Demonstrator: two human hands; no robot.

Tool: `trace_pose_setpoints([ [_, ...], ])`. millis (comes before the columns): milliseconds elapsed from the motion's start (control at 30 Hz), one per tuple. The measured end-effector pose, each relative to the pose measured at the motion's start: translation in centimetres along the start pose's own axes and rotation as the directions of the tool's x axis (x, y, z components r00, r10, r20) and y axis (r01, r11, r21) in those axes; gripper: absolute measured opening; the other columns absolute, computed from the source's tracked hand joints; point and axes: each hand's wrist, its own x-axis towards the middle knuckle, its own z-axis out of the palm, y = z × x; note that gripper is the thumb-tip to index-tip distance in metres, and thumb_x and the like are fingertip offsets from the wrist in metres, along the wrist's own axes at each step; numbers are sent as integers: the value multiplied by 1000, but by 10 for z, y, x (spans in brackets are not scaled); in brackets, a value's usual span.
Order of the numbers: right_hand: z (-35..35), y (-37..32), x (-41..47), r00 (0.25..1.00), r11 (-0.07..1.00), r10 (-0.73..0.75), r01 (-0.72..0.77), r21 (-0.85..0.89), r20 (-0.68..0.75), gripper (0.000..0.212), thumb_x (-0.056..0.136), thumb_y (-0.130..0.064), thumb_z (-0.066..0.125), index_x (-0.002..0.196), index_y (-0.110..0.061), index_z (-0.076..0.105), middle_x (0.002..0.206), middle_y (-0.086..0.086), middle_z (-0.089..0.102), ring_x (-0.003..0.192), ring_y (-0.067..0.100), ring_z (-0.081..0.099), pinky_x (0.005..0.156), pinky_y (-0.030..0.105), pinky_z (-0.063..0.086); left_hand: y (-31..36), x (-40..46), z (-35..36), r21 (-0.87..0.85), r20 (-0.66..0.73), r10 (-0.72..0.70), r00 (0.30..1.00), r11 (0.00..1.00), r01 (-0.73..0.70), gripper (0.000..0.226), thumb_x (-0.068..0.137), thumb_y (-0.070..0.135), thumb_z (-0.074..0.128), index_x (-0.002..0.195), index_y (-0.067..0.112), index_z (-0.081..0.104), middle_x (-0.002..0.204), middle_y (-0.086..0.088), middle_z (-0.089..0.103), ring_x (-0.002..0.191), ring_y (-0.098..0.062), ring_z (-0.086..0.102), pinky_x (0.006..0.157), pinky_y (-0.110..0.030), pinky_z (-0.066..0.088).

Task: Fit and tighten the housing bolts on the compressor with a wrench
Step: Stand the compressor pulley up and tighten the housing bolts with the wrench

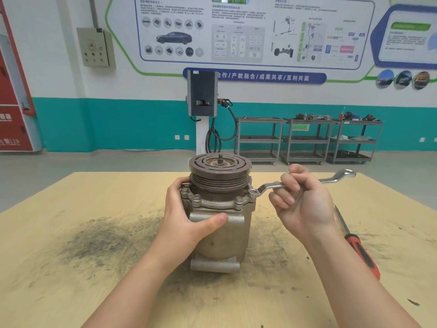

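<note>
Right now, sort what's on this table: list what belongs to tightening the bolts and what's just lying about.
In use:
compressor, steadied by the left hand
wrench, gripped by the right hand, its ring end on a bolt
other bolts on the flange

Lying about:
screwdriver, on the table to the right

The long blue banner (255,77) on the white wall reads "合作/产教融合/成果共享/互利共赢". The red cabinet (11,129) at the left shows "119". The wall posters' smaller print is too blurred to read.
</note>
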Motion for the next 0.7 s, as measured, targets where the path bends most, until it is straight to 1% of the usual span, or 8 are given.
trace_pose_setpoints([
  [100, 9, 13, -20, 959, 950, -282, 282, -135, 18, 29, 88, 3, 32, 75, -15, 50, 50, -1, 39, 40, 13, 30, 41, 20, 29, -1, 0, 1, 10, -17, 17, 1000, 1000, -17, 82, 48, 64, 79, 114, 66, 31, 133, 19, 49, 123, 3, 49, 105, -31, 44],
  [200, 21, 33, -43, 813, 700, -554, 572, -427, 181, 32, 81, 1, 40, 71, -24, 58, 55, -2, 48, 48, 17, 41, 47, 24, 35, -2, -1, 5, 30, -61, 36, 997, 999, -34, 80, 49, 65, 78, 113, 67, 30, 132, 20, 47, 121, 8, 46, 103, -26, 42],
  [267, 27, 36, -50, 779, 595, -569, 611, -522, 264, 27, 84, -1, 42, 77, -23, 57, 58, -3, 53, 53, 15, 46, 51, 22, 39, -1, -2, 9, 53, -107, 49, 993, 998, -44, 77, 48, 66, 76, 110, 69, 30, 130, 23, 45, 119, 14, 43, 98, -19, 40],
  [333, 28, 26, -50, 784, 608, -567, 605, -515, 252, 22, 86, -2, 41, 85, -20, 53, 60, -2, 56, 54, 13, 48, 54, 22, 42, -2, -4, 15, 97, -159, 70, 985, 994, -55, 81, 48, 66, 75, 116, 62, 31, 129, 24, 41, 122, 8, 41, 100, -21, 38],
  [400, 26, 10, -46, 805, 704, -573, 580, -411, 153, 22, 85, 0, 40, 87, -20, 51, 57, -1, 55, 50, 15, 45, 53, 24, 42, -2, -9, 24, 153, -222, 103, 970, 986, -70, 91, 50, 69, 72, 128, 46, 31, 131, 20, 36, 129, -4, 39, 107, -27, 36],
  [533, 19, 1, -34, 954, 950, -300, 298, -97, -9, 22, 88, 4, 35, 93, -14, 46, 52, 4, 48, 40, 14, 35, 42, 22, 32, 3, -12, 34, 79, -334, 179, 925, 984, -161, 75, 69, 70, 55, 129, 31, 34, 137, 9, 34, 134, -2, 32, 117, -32, 29],
  [600, 17, 4, -30, 975, 973, -221, 218, -76, -30, 22, 90, 4, 33, 93, -14, 45, 52, 3, 47, 40, 13, 34, 41, 21, 31, 3, -8, 28, 11, -304, 116, 945, 993, -118, 82, 66, 71, 58, 134, 34, 30, 145, 11, 33, 138, 1, 31, 119, -34, 29],
  [700, 15, 5, -27, 981, 978, -194, 191, -82, -24, 22, 90, 4, 33, 93, -14, 46, 53, 4, 47, 40, 13, 34, 41, 21, 32, 4, 0, 12, -73, -160, 8, 987, 997, -20, 106, 52, 72, 70, 141, 51, 17, 141, 38, 33, 129, 21, 33, 112, -24, 31],
])
